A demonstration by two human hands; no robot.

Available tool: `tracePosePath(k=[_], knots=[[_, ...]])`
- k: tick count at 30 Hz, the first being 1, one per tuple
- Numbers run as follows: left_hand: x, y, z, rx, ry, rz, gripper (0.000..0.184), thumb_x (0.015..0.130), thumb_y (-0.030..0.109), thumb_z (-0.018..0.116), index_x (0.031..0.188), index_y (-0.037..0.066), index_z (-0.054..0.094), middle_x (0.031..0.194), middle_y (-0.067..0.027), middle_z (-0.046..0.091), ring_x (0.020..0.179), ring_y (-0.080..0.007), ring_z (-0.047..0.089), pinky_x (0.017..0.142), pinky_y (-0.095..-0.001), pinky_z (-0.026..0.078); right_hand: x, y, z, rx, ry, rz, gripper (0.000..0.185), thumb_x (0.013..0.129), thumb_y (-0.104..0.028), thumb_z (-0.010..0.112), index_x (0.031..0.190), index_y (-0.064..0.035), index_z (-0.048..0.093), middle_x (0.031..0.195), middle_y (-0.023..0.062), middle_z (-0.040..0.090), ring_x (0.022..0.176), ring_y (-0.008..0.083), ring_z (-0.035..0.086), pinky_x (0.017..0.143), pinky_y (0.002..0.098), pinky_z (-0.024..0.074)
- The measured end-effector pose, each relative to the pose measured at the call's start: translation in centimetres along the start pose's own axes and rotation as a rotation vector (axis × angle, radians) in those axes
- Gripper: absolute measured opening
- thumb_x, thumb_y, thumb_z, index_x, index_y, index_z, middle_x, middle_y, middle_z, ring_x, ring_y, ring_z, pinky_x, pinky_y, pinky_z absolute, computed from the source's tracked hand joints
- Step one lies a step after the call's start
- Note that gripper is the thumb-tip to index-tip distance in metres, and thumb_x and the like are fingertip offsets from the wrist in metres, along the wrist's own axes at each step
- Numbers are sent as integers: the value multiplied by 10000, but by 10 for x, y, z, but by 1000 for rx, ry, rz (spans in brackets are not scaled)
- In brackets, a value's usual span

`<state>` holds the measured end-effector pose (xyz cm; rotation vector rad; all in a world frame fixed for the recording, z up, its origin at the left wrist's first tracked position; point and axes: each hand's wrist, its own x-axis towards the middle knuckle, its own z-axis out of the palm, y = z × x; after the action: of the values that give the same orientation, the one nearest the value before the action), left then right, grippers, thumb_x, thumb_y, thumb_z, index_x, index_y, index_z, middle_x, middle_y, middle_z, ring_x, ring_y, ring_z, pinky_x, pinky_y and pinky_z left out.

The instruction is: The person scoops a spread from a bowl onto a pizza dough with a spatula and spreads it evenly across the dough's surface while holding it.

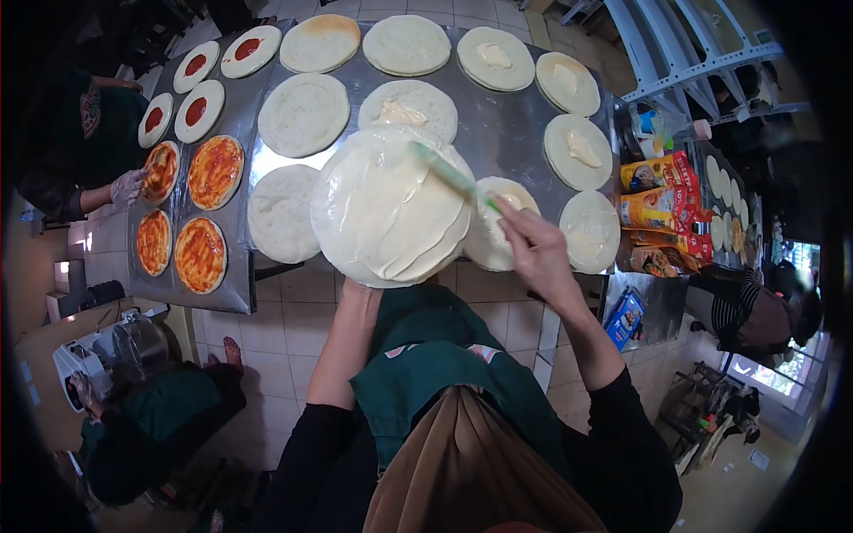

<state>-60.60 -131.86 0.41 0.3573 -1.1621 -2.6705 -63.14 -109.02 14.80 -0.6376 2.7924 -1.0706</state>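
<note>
My right hand [536, 247] is closed round the handle of a green spatula [449, 173], whose blade lies on a large round pizza base [382, 213]. Pale cream spread covers much of that base, with ridges running across it. From below, my left hand [360, 291] holds the base up near my apron; its fingers are hidden underneath. Just beyond, another base [378, 96] carries a dollop of the same spread. Partly behind my right hand is a base [498, 253] with some spread on it. A plain base [280, 213] lies to the left of the held one.
The metal table [506, 164] bears several more bases. On the left, a co-worker's gloved hand [127, 187] is at a sauced base [160, 173]. Sauce packets [653, 209] stand at the right edge. Another person sits lower left by a white machine [107, 355]. A metal rack [684, 44] stands upper right.
</note>
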Motion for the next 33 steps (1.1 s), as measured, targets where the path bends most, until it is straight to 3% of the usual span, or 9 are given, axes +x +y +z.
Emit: tracePosePath(k=[5, 7, 9, 11, 14, 19, 21, 24, 33], knots=[[-16, -10, 11, 38, 7, 34, 611, 911, 536, 412, 1350, 111, 416, 1315, -73, 509, 1189, -277, 506, 997, -489, 409, -53, -26, -4, 0, -296, -232, 495, 818, -36, 588, 1283, -205, 566, 805, 87, 601, 688, 221, 624, 587, 338, 507], [-12, -22, 23, 53, 13, 40, 611, 911, 536, 412, 1351, 111, 415, 1316, -73, 508, 1191, -277, 504, 998, -488, 408, -50, 0, -9, 61, -102, -221, 447, 830, -37, 583, 1251, -190, 594, 748, 109, 577, 660, 234, 616, 579, 346, 495], [-23, -23, 21, 63, 15, 51, 612, 911, 535, 412, 1352, 111, 414, 1318, -73, 507, 1192, -277, 503, 999, -488, 407, -32, 21, -23, 26, 3, 44, 405, 844, -37, 565, 1232, -147, 602, 729, 144, 556, 641, 287, 606, 564, 346, 477], [-19, -30, 30, 73, 16, 64, 613, 911, 535, 412, 1353, 111, 413, 1319, -73, 505, 1193, -277, 501, 1000, -488, 405, -34, 27, -17, 2, 37, -12, 397, 849, 14, 591, 1223, -117, 621, 712, 100, 544, 579, 171, 532, 552, 281, 437], [-19, -29, 33, 91, 23, 95, 613, 911, 535, 412, 1354, 111, 411, 1321, -73, 503, 1196, -277, 499, 1002, -488, 403, -69, -9, -15, -55, -165, -271, 468, 827, -3, 574, 1255, -192, 597, 726, 67, 574, 632, 240, 602, 580, 377, 484], [-22, -37, 39, 119, 23, 113, 615, 912, 535, 412, 1356, 111, 408, 1324, -73, 500, 1199, -277, 496, 1005, -487, 400, -47, 23, -41, -26, 14, -30, 508, 827, -2, 579, 1293, -204, 563, 730, 97, 577, 623, 258, 593, 574, 363, 482], [-26, -38, 45, 130, 18, 132, 615, 912, 535, 412, 1357, 111, 407, 1326, -73, 498, 1200, -277, 495, 1006, -487, 399, -57, 28, -33, -106, 15, -152, 521, 817, -2, 595, 1292, -213, 563, 736, 87, 581, 630, 247, 601, 587, 358, 489], [-24, -37, 47, 151, 16, 155, 616, 912, 535, 412, 1358, 111, 405, 1328, -73, 496, 1202, -277, 493, 1008, -487, 397, -77, -11, -37, -42, -237, -227, 553, 784, 13, 628, 1271, -245, 581, 759, 81, 600, 648, 245, 615, 620, 354, 503], [-13, -41, 58, 206, 14, 201, 618, 912, 535, 412, 1362, 111, 400, 1334, -73, 490, 1208, -277, 486, 1013, -486, 391, -75, 46, -20, 64, 100, -10, 397, 852, -24, 607, 1237, -123, 614, 699, 119, 552, 597, 173, 534, 563, 292, 431]])
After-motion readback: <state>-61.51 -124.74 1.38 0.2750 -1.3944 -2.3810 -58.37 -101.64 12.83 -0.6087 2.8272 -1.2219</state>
